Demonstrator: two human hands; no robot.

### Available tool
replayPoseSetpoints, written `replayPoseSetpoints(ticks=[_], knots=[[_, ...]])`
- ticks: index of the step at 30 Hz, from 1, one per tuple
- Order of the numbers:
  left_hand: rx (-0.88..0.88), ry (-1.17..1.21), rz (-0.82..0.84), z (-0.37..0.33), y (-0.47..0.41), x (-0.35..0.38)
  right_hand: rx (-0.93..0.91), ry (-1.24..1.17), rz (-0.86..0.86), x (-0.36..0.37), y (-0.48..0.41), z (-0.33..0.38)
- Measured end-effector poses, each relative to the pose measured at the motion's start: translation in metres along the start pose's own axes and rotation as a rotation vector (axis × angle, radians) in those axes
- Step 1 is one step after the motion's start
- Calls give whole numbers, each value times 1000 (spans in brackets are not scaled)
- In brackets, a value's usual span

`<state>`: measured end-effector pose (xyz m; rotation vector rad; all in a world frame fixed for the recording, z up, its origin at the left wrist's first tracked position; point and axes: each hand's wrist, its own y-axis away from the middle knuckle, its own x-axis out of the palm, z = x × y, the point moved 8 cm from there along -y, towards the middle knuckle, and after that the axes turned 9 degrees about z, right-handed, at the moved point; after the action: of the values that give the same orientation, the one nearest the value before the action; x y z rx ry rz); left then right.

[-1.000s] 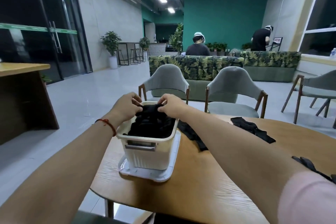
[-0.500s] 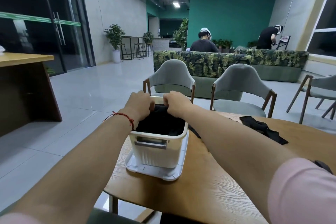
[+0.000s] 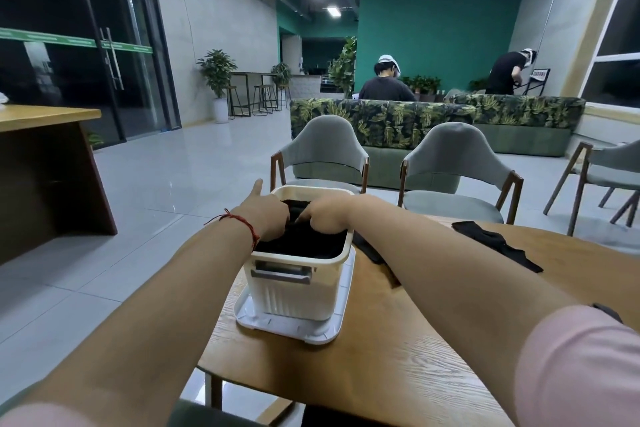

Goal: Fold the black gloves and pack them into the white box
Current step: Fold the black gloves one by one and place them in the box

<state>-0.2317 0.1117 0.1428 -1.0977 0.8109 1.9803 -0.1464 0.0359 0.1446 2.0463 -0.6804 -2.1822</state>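
- The black gloves [image 3: 306,242] lie as a dark pile inside the white box [image 3: 294,295], filling it nearly to the rim
- The left hand [image 3: 268,215] is at the pile's far left side, fingers curled down and gripping the cloth, thumb [image 3: 258,186] sticking up clear of the box
- The right hand [image 3: 325,215] is just beside it at the far right side, also curled tight on the cloth; its fingertips are buried and hidden
- The two hands' knuckles nearly touch over the middle of the box
- A red string bracelet [image 3: 242,221] circles the left wrist; a pink sleeve [image 3: 581,367] covers the right upper arm
- The box stands on a white lid [image 3: 287,328] near the left edge of the wooden table [image 3: 381,378]
- One loose glove [image 3: 375,255] lies flat just right of the box, partly under the right forearm; a second loose glove [image 3: 495,244] lies well apart, further right
- Two grey chairs [image 3: 325,149] stand behind the table, a leaf-print sofa [image 3: 381,121] behind them
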Motion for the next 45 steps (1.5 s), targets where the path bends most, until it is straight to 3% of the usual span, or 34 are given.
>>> replayPoseSetpoints(ticks=[4,10,13,22,24,29,33,35,40,45], knots=[[8,80,-39,5,2,-8,-59,-77,-38,-9,23,-2],[-19,301,-306,18,22,-56,-67,-295,-279,-31,48,-41],[12,396,-356,7,28,-80,-50,-319,-334,-36,69,-64],[220,364,-447,-103,34,-152,91,-326,-441,-13,152,-149],[244,402,-391,-138,29,-155,165,-323,-458,8,169,-169],[282,401,-85,-231,8,-108,230,-347,-443,88,182,-202],[235,641,-16,-266,-8,-42,219,-352,-355,153,168,-207],[220,734,-47,-273,-9,-19,236,-348,-356,174,166,-208],[153,833,-281,-259,1,5,237,-341,-560,190,172,-207],[103,916,-319,-251,2,16,219,-473,-733,197,179,-216]])
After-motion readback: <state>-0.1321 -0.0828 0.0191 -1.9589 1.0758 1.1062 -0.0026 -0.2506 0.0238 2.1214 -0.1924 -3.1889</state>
